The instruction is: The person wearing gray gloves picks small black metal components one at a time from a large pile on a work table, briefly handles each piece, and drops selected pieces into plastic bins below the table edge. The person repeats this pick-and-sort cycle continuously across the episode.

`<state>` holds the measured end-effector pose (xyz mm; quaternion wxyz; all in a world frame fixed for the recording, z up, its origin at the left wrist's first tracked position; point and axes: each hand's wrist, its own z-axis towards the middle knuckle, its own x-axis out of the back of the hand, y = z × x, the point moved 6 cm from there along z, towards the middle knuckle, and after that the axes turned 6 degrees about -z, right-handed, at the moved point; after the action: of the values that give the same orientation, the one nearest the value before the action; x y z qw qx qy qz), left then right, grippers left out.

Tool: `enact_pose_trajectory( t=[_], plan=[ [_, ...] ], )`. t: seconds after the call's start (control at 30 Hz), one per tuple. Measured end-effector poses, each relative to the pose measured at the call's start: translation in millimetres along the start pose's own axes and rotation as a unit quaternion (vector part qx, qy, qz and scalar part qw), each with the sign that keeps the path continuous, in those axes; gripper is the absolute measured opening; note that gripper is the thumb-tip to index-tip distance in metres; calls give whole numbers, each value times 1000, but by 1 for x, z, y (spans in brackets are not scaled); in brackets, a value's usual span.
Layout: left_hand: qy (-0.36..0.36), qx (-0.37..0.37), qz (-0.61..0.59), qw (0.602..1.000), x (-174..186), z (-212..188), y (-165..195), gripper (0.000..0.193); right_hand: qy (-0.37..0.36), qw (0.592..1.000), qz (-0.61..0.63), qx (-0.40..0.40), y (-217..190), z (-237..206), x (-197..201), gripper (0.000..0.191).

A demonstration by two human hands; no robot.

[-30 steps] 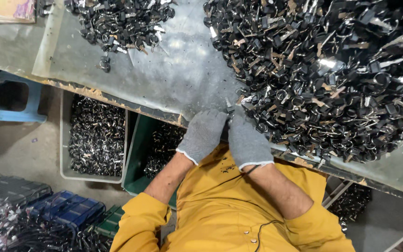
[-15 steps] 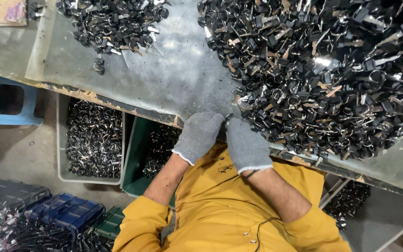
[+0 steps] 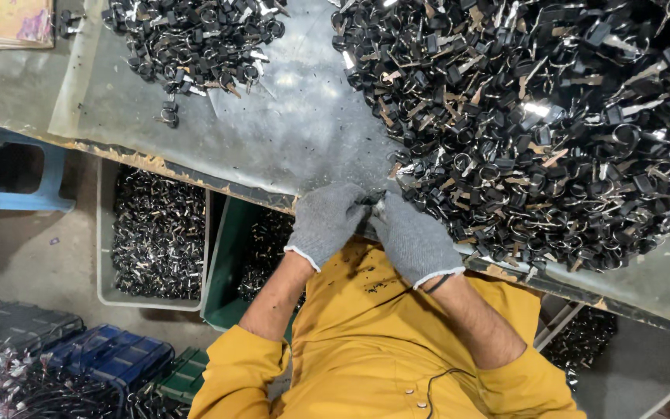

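Observation:
Both my hands wear grey knit gloves and meet at the near edge of a worn metal table [image 3: 288, 147]. My left hand [image 3: 326, 223] and my right hand [image 3: 412, 239] are closed together around a small black-and-metal part [image 3: 374, 203], mostly hidden between the fingers. A large heap of black keyring-like parts [image 3: 537, 116] lies right beside my right hand. A smaller heap of the same parts [image 3: 195, 35] sits at the far left of the table. My sleeves are yellow.
Under the table edge stand a grey bin of parts [image 3: 157, 233] and a green bin [image 3: 230, 264]. Blue and dark crates [image 3: 110, 357] lie on the floor at lower left. A blue stool [image 3: 9, 174] stands at left.
The hands have stayed joined at the table edge. The view has shifted slightly; nothing else has visibly moved.

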<state>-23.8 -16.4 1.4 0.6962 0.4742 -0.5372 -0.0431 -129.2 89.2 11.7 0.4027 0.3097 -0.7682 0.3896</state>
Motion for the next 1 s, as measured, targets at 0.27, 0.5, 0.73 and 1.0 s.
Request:
enact_pose_trajectory(
  t=[0.27, 0.5, 0.73, 1.0],
  plan=[
    [25, -115, 72, 990, -9, -12, 17, 11, 22, 992, -125, -1, -7, 2, -17, 15],
    [48, -38, 6, 998, -14, -16, 13, 13, 81, 990, -115, 19, 4, -9, -23, 19],
    [69, -9, -15, 997, -16, -21, 12, 15, 97, 986, -137, 24, 5, -10, -34, 16],
    [79, -34, -23, 996, -14, -20, 5, 17, 7, 1000, -1, -5, 6, -11, -10, 23]
  ],
)
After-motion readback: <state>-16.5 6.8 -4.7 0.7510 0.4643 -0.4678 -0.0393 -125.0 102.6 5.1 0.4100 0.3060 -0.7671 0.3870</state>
